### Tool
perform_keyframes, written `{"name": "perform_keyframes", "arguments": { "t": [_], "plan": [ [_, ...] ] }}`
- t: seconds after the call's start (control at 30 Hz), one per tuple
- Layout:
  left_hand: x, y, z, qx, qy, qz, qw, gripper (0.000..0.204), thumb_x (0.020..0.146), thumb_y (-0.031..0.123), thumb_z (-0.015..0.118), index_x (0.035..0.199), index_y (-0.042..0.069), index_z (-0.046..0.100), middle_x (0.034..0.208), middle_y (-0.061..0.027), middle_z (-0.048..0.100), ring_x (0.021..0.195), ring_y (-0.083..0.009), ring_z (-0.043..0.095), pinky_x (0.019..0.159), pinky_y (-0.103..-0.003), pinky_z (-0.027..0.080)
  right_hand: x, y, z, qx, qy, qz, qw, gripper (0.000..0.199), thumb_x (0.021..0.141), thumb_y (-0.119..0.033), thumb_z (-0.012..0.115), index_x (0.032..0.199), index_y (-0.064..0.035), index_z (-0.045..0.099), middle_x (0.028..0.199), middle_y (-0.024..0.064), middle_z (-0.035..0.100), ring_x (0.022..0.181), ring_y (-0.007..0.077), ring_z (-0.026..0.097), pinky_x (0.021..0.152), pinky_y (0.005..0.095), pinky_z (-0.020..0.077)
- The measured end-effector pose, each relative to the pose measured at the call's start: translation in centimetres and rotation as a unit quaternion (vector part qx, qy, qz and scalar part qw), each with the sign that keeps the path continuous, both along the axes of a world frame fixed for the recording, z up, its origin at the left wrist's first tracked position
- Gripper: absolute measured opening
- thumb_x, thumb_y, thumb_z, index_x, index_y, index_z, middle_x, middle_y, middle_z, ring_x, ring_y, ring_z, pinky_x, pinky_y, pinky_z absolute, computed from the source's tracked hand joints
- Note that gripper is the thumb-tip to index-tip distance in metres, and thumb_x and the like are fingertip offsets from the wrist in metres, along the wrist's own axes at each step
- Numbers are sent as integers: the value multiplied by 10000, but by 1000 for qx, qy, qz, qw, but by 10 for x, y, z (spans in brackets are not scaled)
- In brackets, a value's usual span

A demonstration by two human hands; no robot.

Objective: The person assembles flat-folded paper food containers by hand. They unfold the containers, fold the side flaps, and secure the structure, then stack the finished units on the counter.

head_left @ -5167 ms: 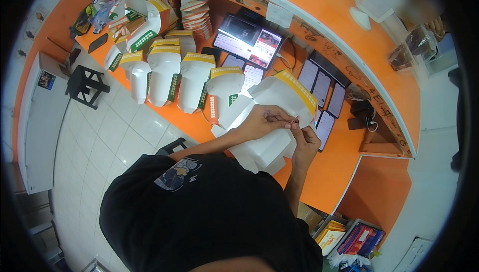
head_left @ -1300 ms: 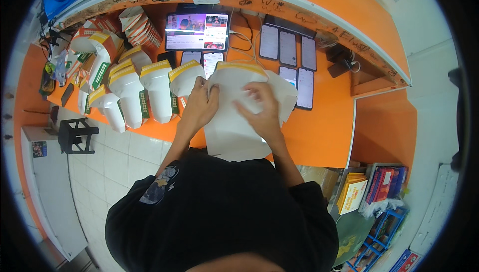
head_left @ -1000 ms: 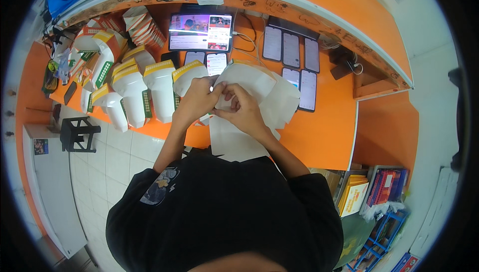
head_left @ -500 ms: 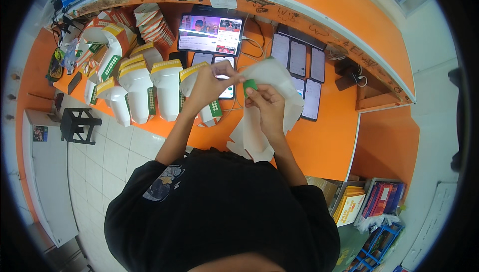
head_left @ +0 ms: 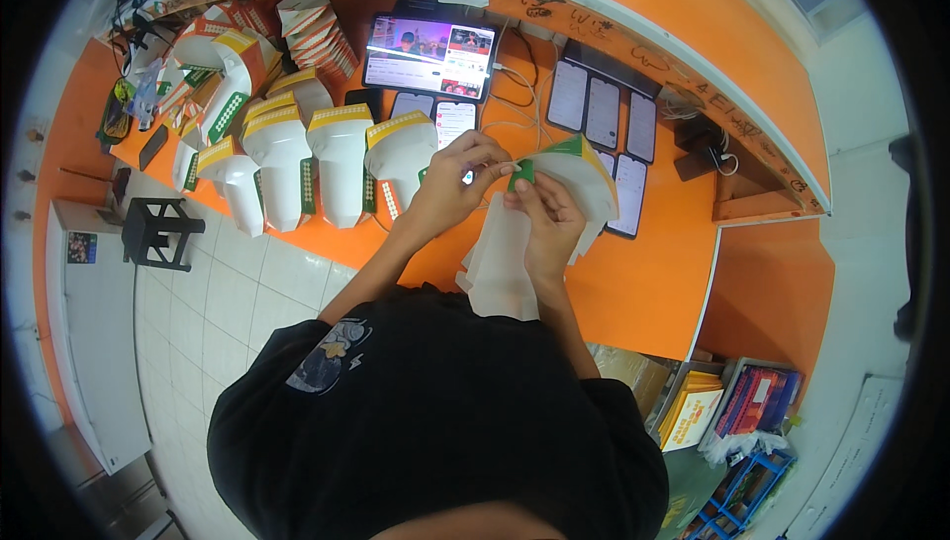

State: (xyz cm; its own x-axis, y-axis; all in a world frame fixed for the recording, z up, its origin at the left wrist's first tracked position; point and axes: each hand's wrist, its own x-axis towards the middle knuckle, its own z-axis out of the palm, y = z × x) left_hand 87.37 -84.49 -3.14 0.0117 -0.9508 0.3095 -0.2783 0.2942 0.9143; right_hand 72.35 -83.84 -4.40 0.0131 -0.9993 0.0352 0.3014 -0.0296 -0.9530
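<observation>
Both hands at the carton's green flap

We find the partly folded carton (head_left: 505, 255) in front of the person's chest, above the orange counter (head_left: 645, 288). Its pale inner side shows; a long panel reaches back towards the black shirt (head_left: 435, 411), and the curved end spreads out beyond the right hand (head_left: 547, 221). That hand is closed, thumb and fingers nipping the small green flap (head_left: 522, 177). The left hand (head_left: 457, 180) comes in from the other side, thumb and forefinger drawn together in a pinch on the carton at the same flap, other fingers bent. We cannot make out the exact contact under the fingertips.

Left of the hands we see a row of opened cartons (head_left: 339, 166), white inside with yellow ends. Behind stands a leaning stack of nested cartons (head_left: 318, 37). A lit tablet (head_left: 429, 57) lies beyond the left hand; several phones (head_left: 603, 112) lie further right.
</observation>
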Motion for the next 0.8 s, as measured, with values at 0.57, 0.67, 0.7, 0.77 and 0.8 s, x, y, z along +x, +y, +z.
{"name": "perform_keyframes", "arguments": {
  "t": [0.57, 0.67, 0.7, 0.77, 0.8],
  "plan": [
    [-11, 12, 8, -81, -73, -2, 994, 131, 833, 42, 673, 953, -10, 674, 949, -92, 628, 794, -180, 680, 695, -264, 581, -20, -1, -3, 9, -44, 59, 997, 210, 852, 19, 658, 1059, 45, 640, 940, 109, 680, 824, 151, 631, 787, 277, 506],
    [-11, 14, 12, -66, -83, -21, 994, 119, 842, 49, 669, 942, -14, 680, 960, -99, 636, 804, -183, 673, 722, -267, 568, -24, -4, -3, 4, -58, 73, 996, 165, 841, 15, 669, 1003, 25, 637, 892, 90, 677, 790, 147, 627, 739, 270, 499],
    [-9, 15, 14, -62, -91, -39, 993, 116, 846, 49, 665, 941, -15, 681, 964, -102, 637, 814, -184, 669, 736, -265, 561, -25, -5, -3, -2, -60, 82, 995, 164, 837, 10, 674, 996, 20, 633, 874, 82, 678, 778, 147, 627, 722, 266, 497],
    [-6, 17, 17, -36, -80, -68, 994, 99, 856, 51, 657, 922, -18, 685, 977, -104, 633, 849, -185, 658, 758, -268, 546, -28, -7, -4, -17, -51, 84, 995, 177, 830, 8, 679, 999, 11, 627, 852, 73, 677, 761, 148, 627, 693, 263, 494],
    [-5, 20, 17, -13, -60, -80, 995, 90, 862, 53, 653, 903, -19, 688, 987, -103, 629, 875, -184, 650, 767, -273, 538, -29, -8, -4, -25, -41, 79, 996, 190, 827, 11, 679, 1009, 7, 626, 848, 73, 676, 754, 149, 626, 679, 262, 493]
  ]
}}
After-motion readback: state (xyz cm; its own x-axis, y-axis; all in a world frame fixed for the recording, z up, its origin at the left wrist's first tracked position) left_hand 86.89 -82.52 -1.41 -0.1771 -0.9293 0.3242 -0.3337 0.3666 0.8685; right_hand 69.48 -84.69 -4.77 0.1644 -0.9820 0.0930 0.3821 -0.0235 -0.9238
